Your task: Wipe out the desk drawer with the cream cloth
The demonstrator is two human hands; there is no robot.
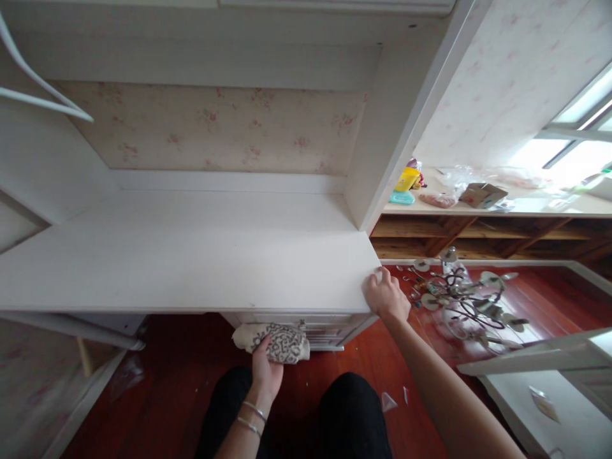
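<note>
My left hand [266,371] is closed around a folded cream cloth [284,344] with a dark scroll pattern. It holds the cloth below the front edge of the white desk [229,255], before the drawer front [329,326]. My right hand [386,296] grips the desk's right front corner, its fingers curled over the edge; the underside of the grip is hidden. A small knob [302,324] shows on the drawer just above the cloth.
A chandelier [471,299] with curling arms lies on the red wooden floor [176,382] to the right. Beyond it, a low shelf [540,207] carries a yellow container [407,179], a box [482,195] and plastic bags. A white cable [43,86] hangs upper left. White furniture [530,408] stands lower right.
</note>
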